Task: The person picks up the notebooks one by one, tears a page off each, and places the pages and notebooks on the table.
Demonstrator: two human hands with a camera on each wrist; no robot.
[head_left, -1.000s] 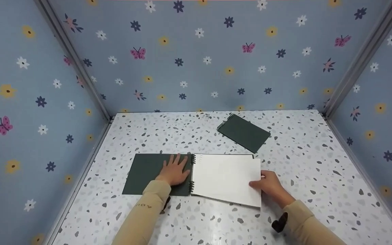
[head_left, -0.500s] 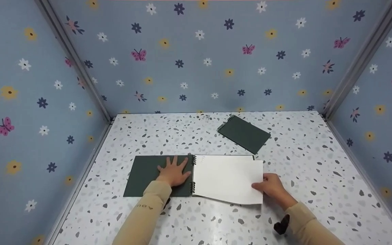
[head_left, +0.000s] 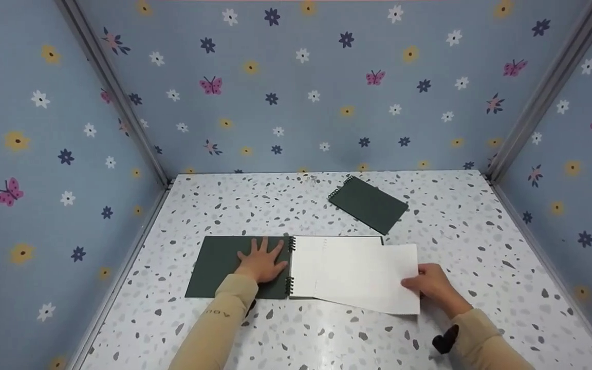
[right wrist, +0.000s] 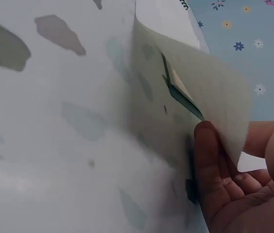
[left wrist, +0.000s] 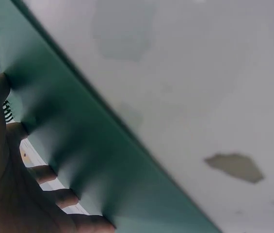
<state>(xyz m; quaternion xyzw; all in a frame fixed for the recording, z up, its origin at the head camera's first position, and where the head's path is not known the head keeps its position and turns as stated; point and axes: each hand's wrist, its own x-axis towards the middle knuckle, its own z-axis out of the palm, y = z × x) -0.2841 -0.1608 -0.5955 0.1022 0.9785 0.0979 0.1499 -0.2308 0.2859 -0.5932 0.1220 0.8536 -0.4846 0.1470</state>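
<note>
A spiral-bound notebook lies opened flat, its dark green cover to the left of the black coil and white pages to the right. With fingers spread, my left hand presses on the cover beside the coil; the left wrist view shows its fingertips on the green board. My right hand pinches the right edge of a white sheet between thumb and fingers. That sheet's punched left edge lies away from the coil, over the pages. The right wrist view shows the sheet bent up from the table.
A second, closed dark green spiral notebook lies at an angle farther back. The speckled white table is bounded at the back and sides by blue panels with flowers and butterflies.
The sheet's punched edge has come away from the coil, and my right hand has drawn the sheet to the right. My left hand stays on the cover, its fingers spread a little wider.
</note>
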